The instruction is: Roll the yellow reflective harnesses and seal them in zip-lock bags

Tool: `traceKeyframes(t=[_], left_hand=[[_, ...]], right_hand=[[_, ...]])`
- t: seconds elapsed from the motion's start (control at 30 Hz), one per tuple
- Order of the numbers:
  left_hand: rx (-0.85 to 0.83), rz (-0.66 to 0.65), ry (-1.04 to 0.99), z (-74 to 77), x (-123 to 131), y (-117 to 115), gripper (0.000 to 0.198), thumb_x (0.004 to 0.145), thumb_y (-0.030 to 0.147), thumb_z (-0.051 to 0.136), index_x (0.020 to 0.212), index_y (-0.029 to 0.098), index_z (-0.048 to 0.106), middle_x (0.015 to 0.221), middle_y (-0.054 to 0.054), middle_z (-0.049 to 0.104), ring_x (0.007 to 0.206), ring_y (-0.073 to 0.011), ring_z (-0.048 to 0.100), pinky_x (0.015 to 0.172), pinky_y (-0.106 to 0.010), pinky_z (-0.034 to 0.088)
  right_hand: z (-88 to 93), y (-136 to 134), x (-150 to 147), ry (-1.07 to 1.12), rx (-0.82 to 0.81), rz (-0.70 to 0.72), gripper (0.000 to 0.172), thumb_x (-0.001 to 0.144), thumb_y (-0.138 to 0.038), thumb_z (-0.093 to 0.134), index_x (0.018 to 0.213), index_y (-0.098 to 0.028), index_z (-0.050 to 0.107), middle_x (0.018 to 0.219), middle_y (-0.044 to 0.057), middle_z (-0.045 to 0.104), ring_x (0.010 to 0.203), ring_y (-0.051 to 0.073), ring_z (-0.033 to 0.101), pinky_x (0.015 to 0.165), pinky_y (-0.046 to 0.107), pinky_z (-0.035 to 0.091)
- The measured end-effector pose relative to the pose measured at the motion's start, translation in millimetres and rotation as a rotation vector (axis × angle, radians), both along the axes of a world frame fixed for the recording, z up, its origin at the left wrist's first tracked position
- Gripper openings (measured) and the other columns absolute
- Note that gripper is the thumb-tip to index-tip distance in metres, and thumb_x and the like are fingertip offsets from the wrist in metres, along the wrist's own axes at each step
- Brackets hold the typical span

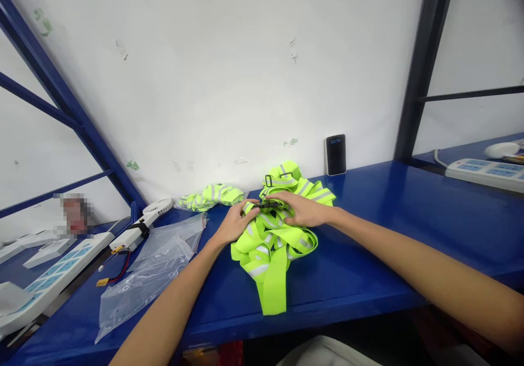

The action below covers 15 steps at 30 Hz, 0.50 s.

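Yellow-green reflective webbing (295, 238) lies on the tabletop (380, 191), heaped together but apparently not yet neatened. The left hand (237, 223) pinches it beside a dark buckle (269, 205); the right hand (307, 210) grips its folds. Whether the buckle is fastened cannot be told.

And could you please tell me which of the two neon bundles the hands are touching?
The large, loose bundle between the left hand and right hand; the smaller bundle lies to its left, untouched.
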<state>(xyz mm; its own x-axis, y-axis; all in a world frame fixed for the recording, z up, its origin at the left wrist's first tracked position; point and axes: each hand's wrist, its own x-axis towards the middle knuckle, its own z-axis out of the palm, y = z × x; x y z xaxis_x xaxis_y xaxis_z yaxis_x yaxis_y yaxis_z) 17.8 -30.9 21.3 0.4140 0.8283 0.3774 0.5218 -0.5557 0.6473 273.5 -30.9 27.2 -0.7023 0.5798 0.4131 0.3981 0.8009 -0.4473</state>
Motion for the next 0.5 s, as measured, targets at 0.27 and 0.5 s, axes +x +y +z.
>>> traceKeyframes(t=[0.27,0.5], left_hand=[[0.054,0.108,-0.271,3.4,6.4,1.9,0.042,0.091,0.053,0.044,0.091,0.017,0.065,0.095,-0.006,0.065,0.095,-0.0224,0.058,0.09,-0.033,0.043],[-0.525,0.002,-0.726,9.7,15.3,-4.8,0.057,0.085,0.065,0.047,0.098,0.015,0.07,0.086,-0.01,0.074,0.092,-0.0291,0.069,0.084,-0.039,0.053]], right_hand=[[2.6,-6.3,-15.1,0.262,0.133,-0.215,0.03,0.091,-0.034,0.056,0.117,-0.021,0.064,0.131,0.014,0.053,0.11,0.027,0.058,0.089,0.043,0.05],[5.7,-4.1,-24.9,0.495,-0.324,-0.242,0.05,0.087,-0.043,0.06,0.128,-0.015,0.058,0.097,0.008,0.067,0.085,0.023,0.063,0.077,0.038,0.052]])
